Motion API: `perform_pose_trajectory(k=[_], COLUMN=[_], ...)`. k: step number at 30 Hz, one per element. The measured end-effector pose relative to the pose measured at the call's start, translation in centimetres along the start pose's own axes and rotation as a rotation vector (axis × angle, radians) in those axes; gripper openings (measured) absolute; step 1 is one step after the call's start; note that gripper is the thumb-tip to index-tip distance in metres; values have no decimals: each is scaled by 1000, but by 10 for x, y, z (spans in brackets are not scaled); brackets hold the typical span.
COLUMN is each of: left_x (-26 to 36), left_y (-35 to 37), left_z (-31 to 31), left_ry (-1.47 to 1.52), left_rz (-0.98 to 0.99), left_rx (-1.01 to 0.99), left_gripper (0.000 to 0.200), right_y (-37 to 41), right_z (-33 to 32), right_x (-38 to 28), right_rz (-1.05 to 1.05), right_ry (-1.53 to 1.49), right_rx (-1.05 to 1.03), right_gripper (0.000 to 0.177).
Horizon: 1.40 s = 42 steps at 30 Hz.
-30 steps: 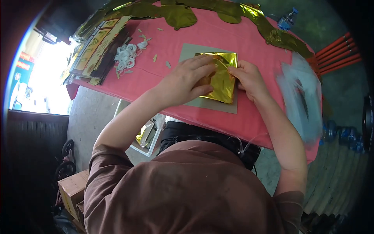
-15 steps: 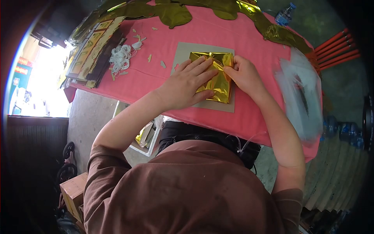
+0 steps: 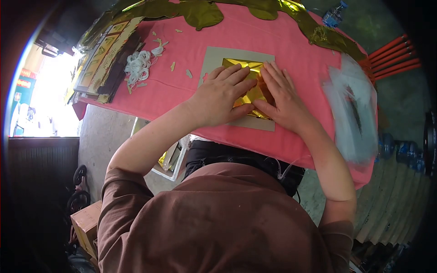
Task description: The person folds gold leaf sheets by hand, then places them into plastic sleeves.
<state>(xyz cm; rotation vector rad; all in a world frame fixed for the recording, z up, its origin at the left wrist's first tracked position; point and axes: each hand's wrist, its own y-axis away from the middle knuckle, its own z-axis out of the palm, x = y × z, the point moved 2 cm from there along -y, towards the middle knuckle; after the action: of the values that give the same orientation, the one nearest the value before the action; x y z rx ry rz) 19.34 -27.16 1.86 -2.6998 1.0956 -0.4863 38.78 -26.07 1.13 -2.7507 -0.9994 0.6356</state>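
A folded piece of shiny gold foil (image 3: 251,96) lies on a grey cardboard sheet (image 3: 215,58) near the table's front edge. My left hand (image 3: 223,93) rests flat on the foil's left part, fingers spread and pointing right. On the right side my right hand (image 3: 284,98) also lies flat, fingers stretched away from me and thumb close to the left thumb. Both hands press on the foil and hide much of it, including most of its right edge.
Pink cloth (image 3: 173,100) covers the table. At left are printed card packs (image 3: 107,54) and white string bundles (image 3: 137,68) with small loose pieces. Clear plastic bags (image 3: 348,109) lie at right. Gold foil balloons (image 3: 202,16) line the far edge, near a water bottle (image 3: 334,14).
My right hand has gone from pinching the foil's upper right edge to lying flat on its right side. The left hand stays nearly in place.
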Motion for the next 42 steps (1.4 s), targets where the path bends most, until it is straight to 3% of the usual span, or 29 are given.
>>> perform_pose_trajectory(k=[2,4,10,20,23,25,26,28,31,42], left_x=[-2,-3,-17,-16,-15,-14,-12,-7,3,33], left_y=[-1,-1,1,8,5,4,2,-5,-21,-42], left_z=[0,-2,-5,-7,-4,2,4,8,18,30], left_ry=[-7,24,16,-85,-61,-28,-29,-23,27,-57], left_rz=[6,23,58,43,33,46,53,85,151,114], left_rx=[3,-14,-123,-154,-148,-101,-100,-102,-103,-172], left_gripper=[54,56,65,69,69,70,70,70,70,71], right_y=[0,0,-1,2,11,17,20,25,32,45], right_z=[1,0,-11,-21,-30,-37,-39,-49,-41,-9], right_x=[5,7,6,16,24,30,30,30,28,37], right_rz=[23,30,97,153,180,298,302,353,275,220], right_ry=[27,64,63,52,-66,-335,-332,-322,-199,76], right_rx=[-87,-185,-341,-414,-347,-210,-205,-22,84,44], right_gripper=[75,95,113,126,118,96,96,69,54,50])
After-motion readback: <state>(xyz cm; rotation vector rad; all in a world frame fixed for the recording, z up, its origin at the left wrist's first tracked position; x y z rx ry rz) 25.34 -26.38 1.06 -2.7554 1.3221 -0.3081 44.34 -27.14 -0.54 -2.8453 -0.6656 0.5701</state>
